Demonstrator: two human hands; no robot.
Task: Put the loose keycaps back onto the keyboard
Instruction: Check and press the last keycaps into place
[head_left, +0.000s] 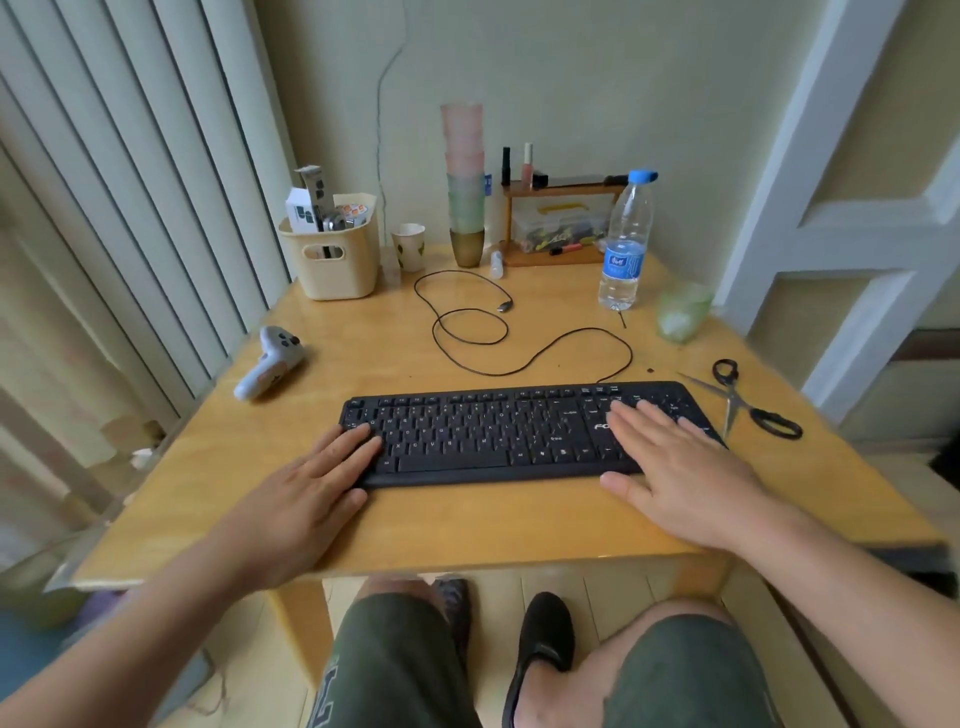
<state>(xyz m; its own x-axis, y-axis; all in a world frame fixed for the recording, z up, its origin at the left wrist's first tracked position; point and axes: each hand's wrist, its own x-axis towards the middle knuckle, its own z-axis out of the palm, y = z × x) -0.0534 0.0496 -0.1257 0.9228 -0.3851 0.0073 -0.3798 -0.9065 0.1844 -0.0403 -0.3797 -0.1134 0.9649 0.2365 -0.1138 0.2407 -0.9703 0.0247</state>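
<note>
A black keyboard (498, 431) lies across the middle of the wooden table (467, 525), its cable (524, 358) looping toward the back. My left hand (306, 483) lies flat with straight fingers over the keyboard's left end. My right hand (675, 467) lies flat with spread fingers over the number pad at the right end, its thumb on the table at the front edge. Neither hand holds anything. I see no loose keycaps on the table; the keys under both hands are hidden.
Scissors (748, 405) lie right of the keyboard, a white controller (267, 364) left of it. At the back stand a cream basket (332, 260), a paper cup (409, 247), stacked cups (465, 182), a small wooden shelf (556, 223), a water bottle (626, 244) and a green cup (680, 312).
</note>
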